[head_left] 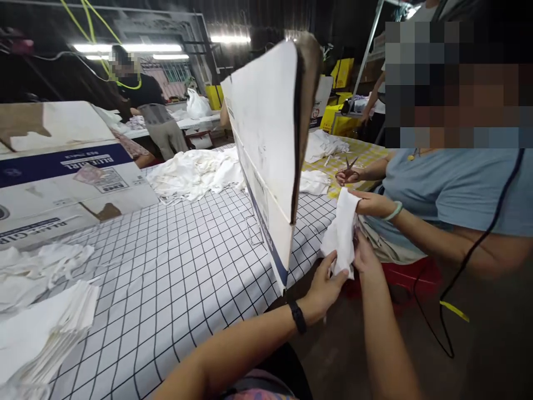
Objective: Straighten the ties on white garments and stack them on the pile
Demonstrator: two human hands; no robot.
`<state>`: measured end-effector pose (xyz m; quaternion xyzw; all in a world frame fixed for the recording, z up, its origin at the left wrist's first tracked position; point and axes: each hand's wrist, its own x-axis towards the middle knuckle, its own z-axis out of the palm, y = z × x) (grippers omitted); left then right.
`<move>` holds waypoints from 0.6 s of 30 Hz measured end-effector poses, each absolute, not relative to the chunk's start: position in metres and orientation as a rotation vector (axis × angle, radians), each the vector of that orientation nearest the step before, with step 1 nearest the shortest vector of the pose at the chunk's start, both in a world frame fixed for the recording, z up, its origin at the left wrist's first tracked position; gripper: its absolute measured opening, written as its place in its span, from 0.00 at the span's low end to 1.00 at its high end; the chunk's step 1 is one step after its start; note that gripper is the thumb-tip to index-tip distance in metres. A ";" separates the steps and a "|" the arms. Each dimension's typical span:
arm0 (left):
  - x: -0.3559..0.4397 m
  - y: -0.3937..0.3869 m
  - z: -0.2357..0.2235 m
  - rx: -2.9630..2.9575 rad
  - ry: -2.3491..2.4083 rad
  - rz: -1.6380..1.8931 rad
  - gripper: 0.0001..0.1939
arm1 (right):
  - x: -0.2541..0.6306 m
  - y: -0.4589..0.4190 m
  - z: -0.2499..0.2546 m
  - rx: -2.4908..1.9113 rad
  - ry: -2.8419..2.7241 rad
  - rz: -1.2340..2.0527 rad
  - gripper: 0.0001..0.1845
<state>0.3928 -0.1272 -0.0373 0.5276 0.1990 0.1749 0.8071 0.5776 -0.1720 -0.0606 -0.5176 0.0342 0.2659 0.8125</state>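
A small white cloth piece [342,233] hangs in the air off the right edge of the table. My left hand [325,289], with a black wristband, pinches its lower edge from the left. My right hand [364,256] grips it from the right, fingers closed behind the fabric. A seated person in a blue shirt holds the cloth's top with one hand [372,203] and holds scissors [348,166] in the other hand, farther back.
An upright cardboard flap [270,150] stands at the edge of the checked table [183,266]. Printed cartons [62,178] lie at the left, stacked white pieces [41,328] at the near left, a white cloth heap [195,172] behind. Another person stands far back.
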 end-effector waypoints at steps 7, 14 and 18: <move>0.359 -0.127 -0.045 1.429 0.433 0.245 0.29 | 0.551 -0.181 -0.091 -1.160 0.109 0.490 0.23; 0.311 -0.117 -0.054 1.485 0.127 0.062 0.33 | 0.526 -0.185 -0.119 -1.129 0.129 0.531 0.23; 0.276 -0.085 -0.051 1.503 -0.045 -0.102 0.49 | 0.528 -0.186 -0.146 -1.209 0.064 0.543 0.21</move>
